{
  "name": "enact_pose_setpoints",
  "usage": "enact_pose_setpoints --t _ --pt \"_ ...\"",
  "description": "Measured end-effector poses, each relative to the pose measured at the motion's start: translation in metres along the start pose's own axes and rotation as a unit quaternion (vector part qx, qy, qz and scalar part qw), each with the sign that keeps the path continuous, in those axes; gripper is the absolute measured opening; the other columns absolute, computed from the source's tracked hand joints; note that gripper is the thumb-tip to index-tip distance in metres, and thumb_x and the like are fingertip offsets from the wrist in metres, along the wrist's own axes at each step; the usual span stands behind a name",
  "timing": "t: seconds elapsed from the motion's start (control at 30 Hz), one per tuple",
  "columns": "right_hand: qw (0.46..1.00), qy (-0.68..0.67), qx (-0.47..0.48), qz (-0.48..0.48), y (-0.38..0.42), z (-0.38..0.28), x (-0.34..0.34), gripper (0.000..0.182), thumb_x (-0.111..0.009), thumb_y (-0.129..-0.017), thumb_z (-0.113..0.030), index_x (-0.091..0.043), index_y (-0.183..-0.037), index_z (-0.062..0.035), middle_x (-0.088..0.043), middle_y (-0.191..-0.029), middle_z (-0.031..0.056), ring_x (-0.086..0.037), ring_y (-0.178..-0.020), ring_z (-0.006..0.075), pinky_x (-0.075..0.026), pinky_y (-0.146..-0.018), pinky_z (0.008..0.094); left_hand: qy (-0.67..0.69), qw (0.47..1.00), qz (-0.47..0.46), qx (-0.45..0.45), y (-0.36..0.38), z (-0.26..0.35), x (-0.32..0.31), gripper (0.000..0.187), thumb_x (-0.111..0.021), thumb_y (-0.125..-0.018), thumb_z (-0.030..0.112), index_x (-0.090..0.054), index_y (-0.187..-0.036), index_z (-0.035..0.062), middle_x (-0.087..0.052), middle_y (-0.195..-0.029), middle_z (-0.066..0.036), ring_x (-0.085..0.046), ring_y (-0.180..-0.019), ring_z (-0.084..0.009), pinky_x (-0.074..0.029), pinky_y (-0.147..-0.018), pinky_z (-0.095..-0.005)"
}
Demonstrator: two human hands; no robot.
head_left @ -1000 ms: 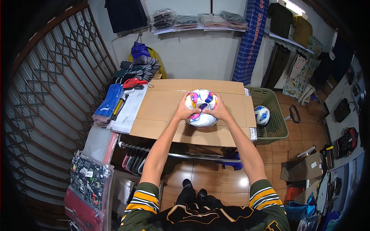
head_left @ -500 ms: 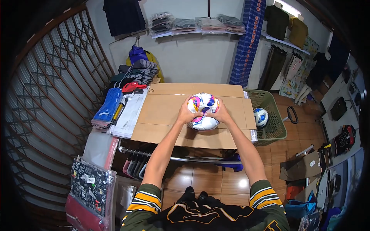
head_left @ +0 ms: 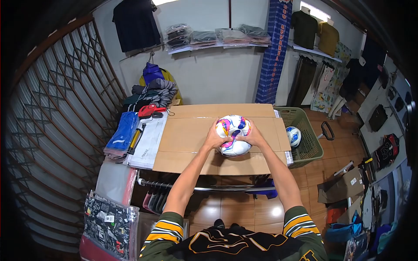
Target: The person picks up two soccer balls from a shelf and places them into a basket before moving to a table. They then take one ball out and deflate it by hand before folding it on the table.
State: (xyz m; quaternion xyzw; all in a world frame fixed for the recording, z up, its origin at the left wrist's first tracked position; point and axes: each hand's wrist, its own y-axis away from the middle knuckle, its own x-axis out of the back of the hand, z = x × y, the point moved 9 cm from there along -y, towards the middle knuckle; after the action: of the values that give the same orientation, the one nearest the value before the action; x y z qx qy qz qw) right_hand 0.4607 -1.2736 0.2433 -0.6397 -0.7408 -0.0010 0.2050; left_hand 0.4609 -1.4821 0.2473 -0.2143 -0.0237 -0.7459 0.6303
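Note:
Between my hands is a white ball [head_left: 235,149] with pink, purple and orange patches. My left hand [head_left: 216,137] grips its left side and my right hand [head_left: 252,134] its right side, with both thumbs pressed on the near face, where the surface looks dented. The ball is over a flat brown cardboard sheet [head_left: 187,135] on the table; whether it touches the sheet is hard to tell. My other fingers are mostly hidden behind the ball.
A green basket [head_left: 311,135] holding a white and blue ball [head_left: 293,136] stands right of the table. Left lie a blue packet [head_left: 123,130], a yellow-black tool [head_left: 136,139] and a red tool [head_left: 151,111]. A clothes rail [head_left: 209,189] runs along the front.
The whole view has tilted up slightly, so the table and ball appear lower. Both hands still grip the ball in much the same pose.

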Motion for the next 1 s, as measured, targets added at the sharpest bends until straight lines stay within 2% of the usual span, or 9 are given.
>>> enact_pose_setpoints --t 0.07,0.37,0.47,0.57,0.67,1.0 --pt "1.000 -0.017 0.002 0.012 0.002 -0.002 0.000 0.110 -0.101 -0.057 -0.013 -0.040 -0.146 0.0022 -0.060 -0.136 0.0168 -0.059 -0.127 0.0259 -0.048 -0.111 0.0396 -0.006 1.000 0.010 0.004 0.000 -0.005 0.000 0.126 -0.102 -0.056 0.022 -0.030 -0.156 -0.0032 -0.059 -0.142 -0.020 -0.059 -0.129 -0.0287 -0.048 -0.112 -0.0398" --pt "1.000 0.003 0.007 0.015 0.010 -0.017 0.000 0.106 -0.100 -0.060 -0.012 -0.041 -0.147 0.0012 -0.059 -0.137 0.0155 -0.058 -0.128 0.0246 -0.046 -0.112 0.0393 -0.062 0.996 0.065 0.005 0.009 0.005 0.007 0.119 -0.102 -0.055 0.022 -0.039 -0.154 0.0008 -0.064 -0.137 -0.019 -0.063 -0.127 -0.0297 -0.050 -0.108 -0.0404" --pt "1.000 -0.012 0.006 0.021 0.011 -0.017 0.000 0.105 -0.100 -0.060 -0.011 -0.042 -0.146 0.0009 -0.061 -0.136 0.0152 -0.059 -0.127 0.0247 -0.047 -0.111 0.0389 -0.043 0.996 0.071 0.011 0.011 0.005 0.008 0.118 -0.102 -0.052 0.024 -0.043 -0.153 0.0052 -0.062 -0.138 -0.023 -0.060 -0.130 -0.0372 -0.049 -0.109 -0.0453" --pt "0.999 0.017 0.004 0.031 0.013 -0.024 0.002 0.103 -0.099 -0.060 -0.010 -0.043 -0.146 0.0007 -0.062 -0.135 0.0147 -0.059 -0.126 0.0243 -0.048 -0.110 0.0388 -0.052 0.995 0.087 0.016 0.012 0.005 0.009 0.117 -0.101 -0.052 0.024 -0.045 -0.152 0.0050 -0.062 -0.137 -0.024 -0.060 -0.129 -0.0378 -0.050 -0.108 -0.0458" --pt "0.999 0.013 0.008 0.031 0.013 -0.021 0.002 0.101 -0.099 -0.061 -0.009 -0.044 -0.146 -0.0003 -0.062 -0.134 0.0144 -0.060 -0.125 0.0241 -0.048 -0.109 0.0388 -0.080 0.992 0.091 0.015 0.013 0.011 0.012 0.119 -0.103 -0.052 0.024 -0.043 -0.152 0.0013 -0.065 -0.137 -0.020 -0.063 -0.127 -0.0314 -0.051 -0.108 -0.0409" --pt "0.998 0.044 -0.012 0.049 0.013 -0.016 0.006 0.097 -0.097 -0.062 -0.006 -0.047 -0.144 -0.0012 -0.064 -0.133 0.0132 -0.062 -0.123 0.0238 -0.049 -0.108 0.0389 -0.086 0.991 0.100 0.035 0.013 0.016 0.014 0.113 -0.103 -0.050 0.025 -0.050 -0.148 0.0039 -0.069 -0.131 -0.018 -0.067 -0.122 -0.0314 -0.053 -0.105 -0.0420"
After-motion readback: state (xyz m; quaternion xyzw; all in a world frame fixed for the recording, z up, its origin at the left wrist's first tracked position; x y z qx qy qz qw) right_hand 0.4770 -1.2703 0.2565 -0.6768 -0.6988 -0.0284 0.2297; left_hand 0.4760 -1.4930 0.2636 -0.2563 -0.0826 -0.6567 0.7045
